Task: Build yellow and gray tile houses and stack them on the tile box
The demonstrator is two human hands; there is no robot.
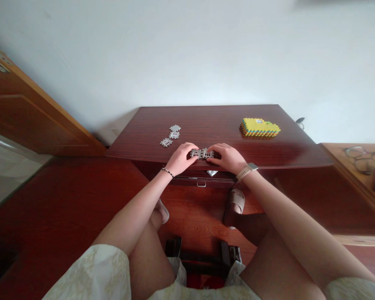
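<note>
Grey puzzle tiles, two of them joined edge to edge, sit at the centre of the frame on the near edge of the bench. I see my left hand and right hand each pinching one tile, fingers curled over it. I judge the joint is being pressed home; seating it fully calls for even pressure with the teeth aligned. Three loose grey pieces lie up-left, and a yellow stack lies to the upper right.

Likely a home room: wooden desk, plain wall, slipper, spectacles nearby.
</note>
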